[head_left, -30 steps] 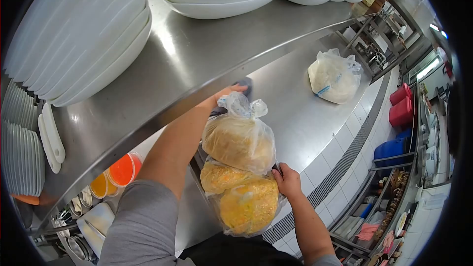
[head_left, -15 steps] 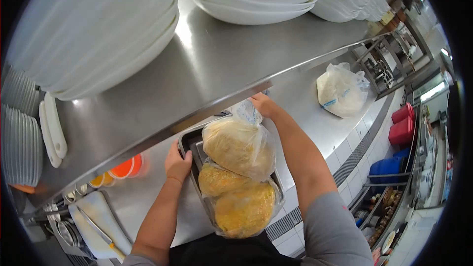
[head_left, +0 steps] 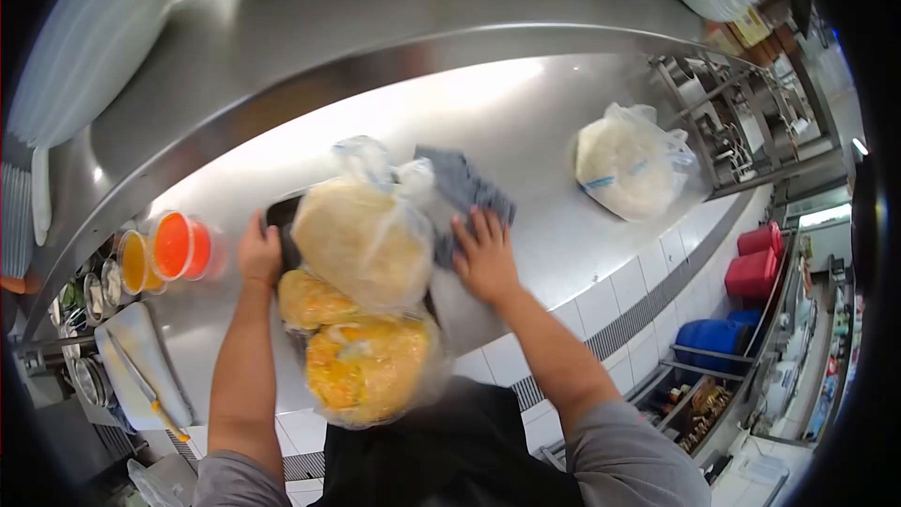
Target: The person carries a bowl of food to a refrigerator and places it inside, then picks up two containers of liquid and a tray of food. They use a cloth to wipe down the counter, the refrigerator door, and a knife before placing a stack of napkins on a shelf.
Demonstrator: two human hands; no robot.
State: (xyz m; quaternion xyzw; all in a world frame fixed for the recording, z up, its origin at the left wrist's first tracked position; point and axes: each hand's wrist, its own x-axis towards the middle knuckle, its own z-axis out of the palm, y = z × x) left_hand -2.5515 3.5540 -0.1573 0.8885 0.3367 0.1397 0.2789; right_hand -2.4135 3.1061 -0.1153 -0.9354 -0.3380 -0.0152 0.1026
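Right hand [head_left: 486, 266]: grip spread, fingers over the grey cloth [head_left: 462, 178], which lay beneath and just beyond them, long axis slanting far-left to near-right. Left hand [head_left: 260, 255] was farther off, at the tray's [head_left: 281, 213] left edge; its closure could not be told. Cloth lay on the desk [head_left: 549, 145], right of the bread-coloured bag [head_left: 359, 239].

Filled bags [head_left: 357, 244] lie on the tray [head_left: 282, 213] on the table [head_left: 544, 249], the left hand [head_left: 260, 252] at its left edge; a cloth [head_left: 465, 184] lies just right, beneath the right hand [head_left: 486, 261]. Further right lies a separate bag [head_left: 627, 167]. Left of the tray stand tubs [head_left: 182, 246], with a knife [head_left: 141, 377] on a cutting board [head_left: 156, 345] nearer the wearer.
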